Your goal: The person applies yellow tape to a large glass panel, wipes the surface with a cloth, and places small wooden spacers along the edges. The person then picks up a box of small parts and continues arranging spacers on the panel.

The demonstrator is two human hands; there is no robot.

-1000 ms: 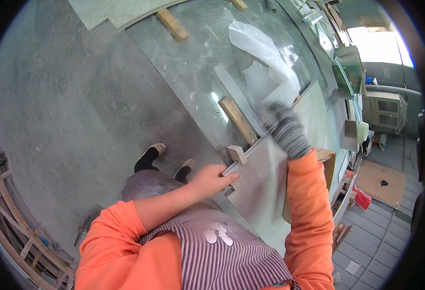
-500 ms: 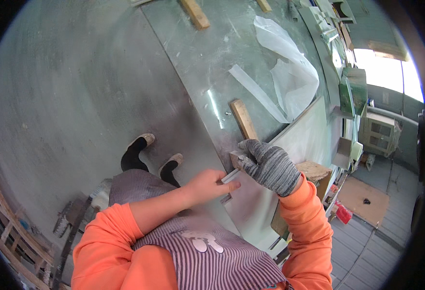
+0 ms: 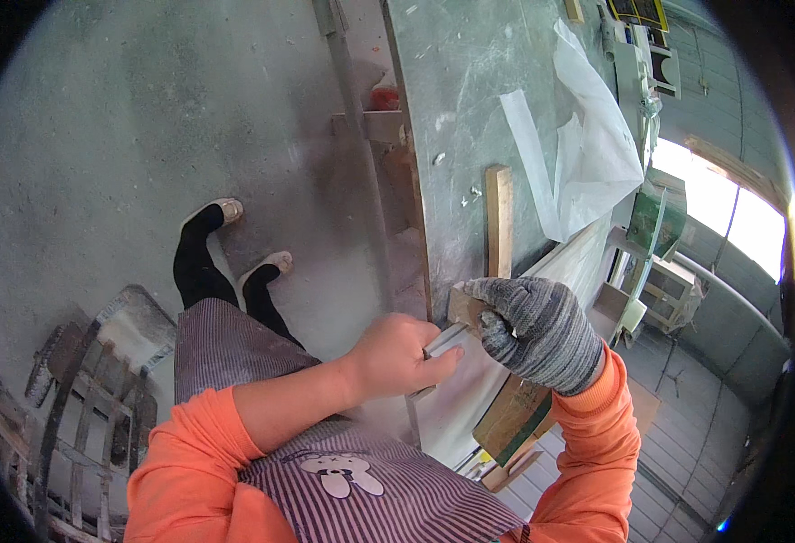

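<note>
My bare left hand (image 3: 399, 357) is closed around a narrow pale grey strip (image 3: 445, 340), whose end sticks out past the thumb and forefinger. My right hand (image 3: 542, 333), in a grey knitted glove, grips a small brown block (image 3: 463, 309), possibly a sanding block. The block sits right at the strip's end, seemingly touching it; the fingers hide part of the contact. Both hands are close together at the near corner of a green-grey tabletop (image 3: 456, 118). Just beyond them a wooden bar (image 3: 499, 222) lies on that tabletop.
Crumpled white translucent sheeting (image 3: 601, 163) lies farther back on the table, beside a pale strip (image 3: 533, 163). A green box (image 3: 658, 213) stands to the right. A slatted rack (image 3: 99, 407) is at lower left. Below the right forearm is a brown board (image 3: 510, 416).
The view has turned, so the table edge now runs more upright. The hands stay together, holding the strip and the block; the right hand's fingers look more curled.
</note>
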